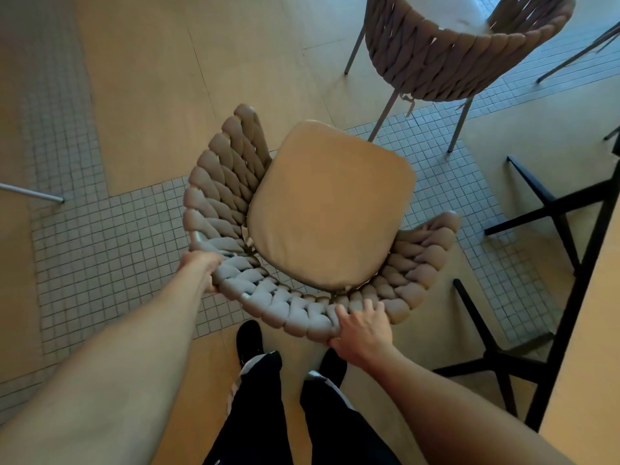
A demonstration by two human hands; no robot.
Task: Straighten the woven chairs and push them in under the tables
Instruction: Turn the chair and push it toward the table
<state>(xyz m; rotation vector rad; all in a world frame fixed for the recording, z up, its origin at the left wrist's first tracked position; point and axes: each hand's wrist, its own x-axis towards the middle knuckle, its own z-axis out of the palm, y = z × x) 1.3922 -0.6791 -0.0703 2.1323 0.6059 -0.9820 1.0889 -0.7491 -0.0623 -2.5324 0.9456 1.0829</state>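
Note:
A woven chair (235, 203) with a tan seat cushion stands right in front of me, seen from above, its curved braided back toward me. My left hand (201, 268) grips the back's left rim. My right hand (364, 328) grips the back's right rim, fingers over the weave. The seat points up and to the right, away from the table (590, 297) along the right edge. A second woven chair (446, 58) stands at the top right, its back toward me.
Black crossed table legs (543, 209) rise at the right, near the held chair's right arm. A thin metal leg (33, 193) pokes in at the left. The floor mixes wood panels and small tiles. My dark shoes are directly below the chair back.

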